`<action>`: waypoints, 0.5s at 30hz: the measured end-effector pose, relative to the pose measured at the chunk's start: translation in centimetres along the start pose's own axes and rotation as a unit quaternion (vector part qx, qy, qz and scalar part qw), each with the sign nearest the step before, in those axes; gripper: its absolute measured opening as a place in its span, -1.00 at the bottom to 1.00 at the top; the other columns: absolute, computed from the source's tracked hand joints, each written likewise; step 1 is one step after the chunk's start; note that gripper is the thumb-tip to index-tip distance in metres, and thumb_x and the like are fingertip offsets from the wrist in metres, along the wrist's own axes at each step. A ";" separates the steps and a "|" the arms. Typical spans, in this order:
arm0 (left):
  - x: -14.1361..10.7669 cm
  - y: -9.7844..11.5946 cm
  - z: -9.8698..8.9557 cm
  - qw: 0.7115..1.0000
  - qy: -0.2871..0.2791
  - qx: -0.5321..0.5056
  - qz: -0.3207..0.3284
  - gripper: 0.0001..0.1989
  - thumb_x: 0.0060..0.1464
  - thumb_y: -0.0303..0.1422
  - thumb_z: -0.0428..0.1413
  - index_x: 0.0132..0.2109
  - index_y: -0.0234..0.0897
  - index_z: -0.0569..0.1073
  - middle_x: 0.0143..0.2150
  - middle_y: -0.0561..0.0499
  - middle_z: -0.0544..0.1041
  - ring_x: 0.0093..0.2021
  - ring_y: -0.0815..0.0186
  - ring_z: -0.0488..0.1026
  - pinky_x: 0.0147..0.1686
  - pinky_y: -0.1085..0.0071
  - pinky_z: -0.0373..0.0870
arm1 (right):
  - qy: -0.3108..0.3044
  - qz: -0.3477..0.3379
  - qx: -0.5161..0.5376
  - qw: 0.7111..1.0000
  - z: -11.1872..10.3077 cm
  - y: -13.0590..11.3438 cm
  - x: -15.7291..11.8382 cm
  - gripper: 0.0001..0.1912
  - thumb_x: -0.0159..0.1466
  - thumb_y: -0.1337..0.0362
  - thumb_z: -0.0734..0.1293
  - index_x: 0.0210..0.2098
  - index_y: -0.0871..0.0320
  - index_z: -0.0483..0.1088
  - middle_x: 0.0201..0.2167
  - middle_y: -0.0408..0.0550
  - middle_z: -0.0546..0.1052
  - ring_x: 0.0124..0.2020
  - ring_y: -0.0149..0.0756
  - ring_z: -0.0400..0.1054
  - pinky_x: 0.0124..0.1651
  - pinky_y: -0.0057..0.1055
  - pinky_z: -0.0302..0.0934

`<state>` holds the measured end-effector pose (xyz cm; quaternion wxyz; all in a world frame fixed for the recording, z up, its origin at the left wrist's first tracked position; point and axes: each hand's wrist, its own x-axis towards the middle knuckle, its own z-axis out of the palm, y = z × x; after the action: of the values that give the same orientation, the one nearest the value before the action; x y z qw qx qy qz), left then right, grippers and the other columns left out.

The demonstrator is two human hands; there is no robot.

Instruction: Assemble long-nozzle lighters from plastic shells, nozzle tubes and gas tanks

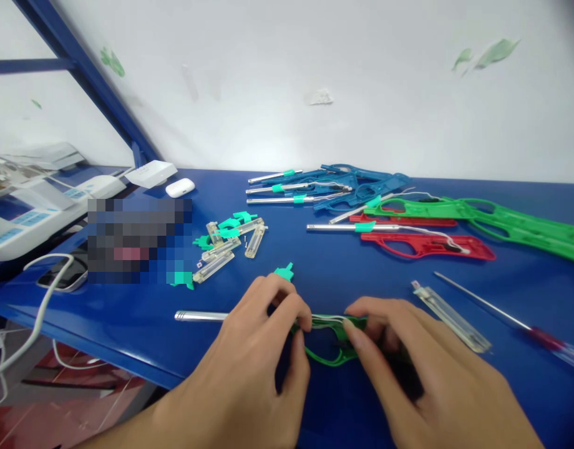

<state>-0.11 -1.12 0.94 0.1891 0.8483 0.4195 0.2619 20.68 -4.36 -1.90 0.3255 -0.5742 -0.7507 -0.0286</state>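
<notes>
White wall [268,75], blue desk [128,337]; reddish, perhaps tiled floor [81,411] below.

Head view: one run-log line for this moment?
left hand: on green casing with metal tube | right hand: on its right end, by white wire | beside it: clear cartridge, screwdriver | behind: red casing

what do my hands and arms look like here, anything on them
Your left hand and right hand are both bare, with no gloves, rings, watch or bracelet showing. No sleeve shows on the left forearm; the right arm is mostly out of frame. No cables or markings stand out on either.
</notes>
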 end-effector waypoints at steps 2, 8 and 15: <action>0.1 0.0 0.0 1.000 -0.004 0.007 -0.002 -0.84 0.31 -0.57 -0.04 -0.14 -0.27 0.39 -0.09 -0.08 0.39 -0.07 0.22 0.42 -0.07 0.26 0.48 | -0.010 0.005 0.003 1.000 -0.1 0.3 -0.3 -0.84 0.56 0.08 0.20 -0.08 -0.05 0.37 -0.37 -0.29 0.57 -0.45 -0.44 0.54 -0.46 -0.54 0.33; 0.1 0.1 0.1 1.000 -0.002 0.012 -0.004 -0.84 0.31 -0.57 -0.04 -0.11 -0.27 0.39 -0.08 -0.09 0.38 -0.05 0.19 0.42 -0.06 0.22 0.48 | -0.003 0.014 0.008 1.000 -0.2 0.3 -0.3 -0.82 0.56 0.06 0.19 -0.10 -0.06 0.35 -0.37 -0.28 0.55 -0.43 -0.48 0.55 -0.49 -0.64 0.32; 0.0 0.0 0.3 1.000 -0.005 0.014 -0.005 -0.85 0.31 -0.57 -0.04 -0.14 -0.26 0.37 -0.09 -0.09 0.36 -0.08 0.19 0.37 -0.08 0.19 0.47 | 0.021 0.020 -0.002 1.000 0.0 -0.2 -0.1 -0.77 0.56 0.08 0.19 -0.19 -0.03 0.39 -0.31 -0.21 0.57 -0.37 -0.45 0.59 -0.51 -0.62 0.33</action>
<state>0.09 -1.16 0.73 0.1812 0.8500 0.4264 0.2506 20.54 -4.53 -1.95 0.3410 -0.5890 -0.7318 -0.0357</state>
